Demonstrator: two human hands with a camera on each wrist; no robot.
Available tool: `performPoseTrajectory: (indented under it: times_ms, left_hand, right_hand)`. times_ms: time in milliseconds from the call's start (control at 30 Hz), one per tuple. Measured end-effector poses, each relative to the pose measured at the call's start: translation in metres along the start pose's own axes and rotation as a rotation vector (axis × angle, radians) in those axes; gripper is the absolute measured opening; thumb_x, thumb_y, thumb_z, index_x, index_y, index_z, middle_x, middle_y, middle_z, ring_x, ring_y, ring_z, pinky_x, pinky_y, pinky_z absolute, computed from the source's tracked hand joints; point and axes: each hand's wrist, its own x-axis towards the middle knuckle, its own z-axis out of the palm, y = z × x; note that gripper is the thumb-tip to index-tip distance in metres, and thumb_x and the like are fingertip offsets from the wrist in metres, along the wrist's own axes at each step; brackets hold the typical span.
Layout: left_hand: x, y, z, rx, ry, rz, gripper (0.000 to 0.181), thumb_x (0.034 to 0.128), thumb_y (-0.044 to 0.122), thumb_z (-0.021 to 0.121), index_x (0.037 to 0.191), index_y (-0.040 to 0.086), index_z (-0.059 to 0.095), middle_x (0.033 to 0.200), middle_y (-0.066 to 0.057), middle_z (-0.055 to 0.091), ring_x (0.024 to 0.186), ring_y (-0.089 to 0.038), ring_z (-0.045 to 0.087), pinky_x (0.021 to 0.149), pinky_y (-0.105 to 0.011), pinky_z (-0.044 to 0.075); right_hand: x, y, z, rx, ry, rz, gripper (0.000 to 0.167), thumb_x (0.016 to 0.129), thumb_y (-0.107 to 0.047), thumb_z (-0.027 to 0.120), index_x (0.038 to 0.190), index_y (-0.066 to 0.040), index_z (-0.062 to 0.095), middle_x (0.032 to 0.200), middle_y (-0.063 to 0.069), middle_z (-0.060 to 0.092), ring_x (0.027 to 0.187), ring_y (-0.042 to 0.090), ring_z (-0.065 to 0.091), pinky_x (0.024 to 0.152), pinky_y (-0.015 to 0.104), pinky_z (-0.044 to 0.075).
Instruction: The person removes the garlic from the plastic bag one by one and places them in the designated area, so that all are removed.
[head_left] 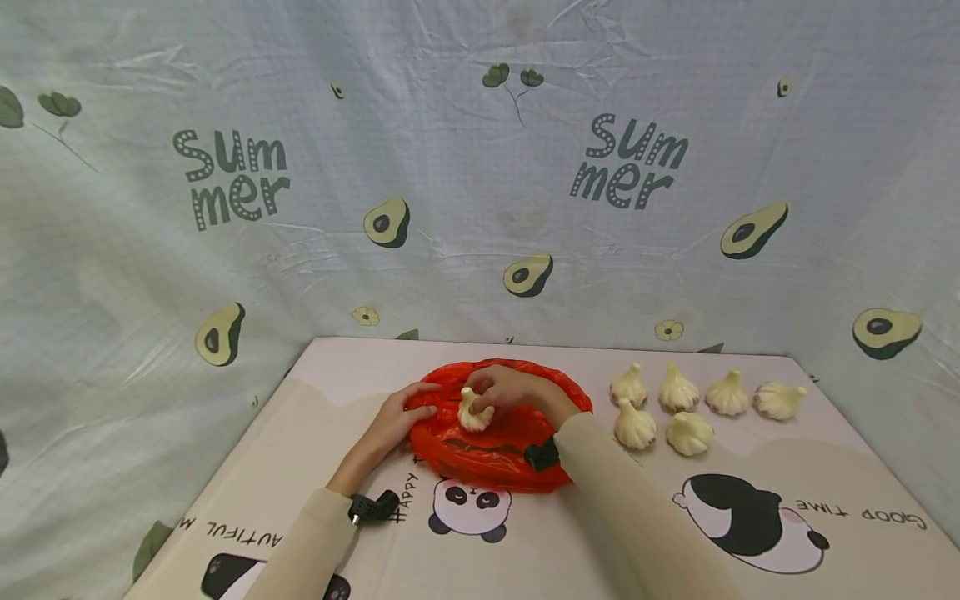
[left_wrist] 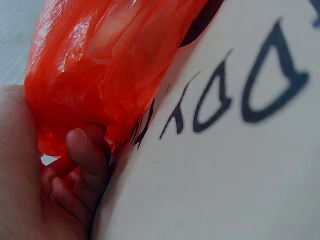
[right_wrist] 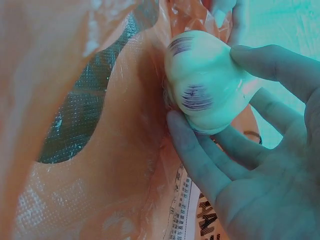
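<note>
A red plastic bag (head_left: 480, 467) lies spread on the table with its rim rolled into a wide ring. My left hand (head_left: 393, 421) grips the bag's left side. In the left wrist view, the curled fingers (left_wrist: 82, 155) lie against the red plastic (left_wrist: 100, 75). Over the middle of the bag, my right hand (head_left: 513, 390) holds a garlic bulb (head_left: 474, 412) between thumb and fingers. Purple streaks mark the pale bulb (right_wrist: 200, 85) in the right wrist view, beside the bag's translucent wall (right_wrist: 135, 125). Whether the bulb touches the bag I cannot tell.
Several more garlic bulbs (head_left: 678, 390) sit in two loose rows right of the bag. The table (head_left: 322, 383) has a pale cover with panda prints and lettering. Behind it hangs a white sheet (head_left: 450, 150) printed with avocados.
</note>
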Motion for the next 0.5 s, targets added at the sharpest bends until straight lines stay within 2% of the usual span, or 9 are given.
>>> performPoseTrajectory:
  times_ms: [267, 500]
  left_hand:
    - [0.002, 0.001, 0.002, -0.007, 0.003, 0.004, 0.042, 0.0999, 0.016, 0.061, 0.142, 0.018, 0.06, 0.157, -0.013, 0.05, 0.145, -0.038, 0.047, 0.117, -0.056, 0.045]
    - [0.001, -0.002, 0.001, 0.006, 0.007, 0.013, 0.042, 0.0996, 0.015, 0.06, 0.142, 0.016, 0.061, 0.156, -0.015, 0.051, 0.144, -0.039, 0.047, 0.116, -0.056, 0.045]
  right_hand:
    - [-0.005, -0.003, -0.004, -0.03, 0.041, 0.003, 0.044, 0.089, -0.026, 0.073, 0.131, -0.016, 0.065, 0.138, 0.01, 0.06, 0.124, 0.029, 0.056, 0.105, 0.048, 0.055]
    - [-0.012, -0.012, -0.009, -0.02, 0.039, -0.026, 0.039, 0.091, -0.025, 0.07, 0.129, -0.016, 0.066, 0.131, 0.01, 0.063, 0.117, 0.026, 0.058, 0.101, 0.042, 0.056]
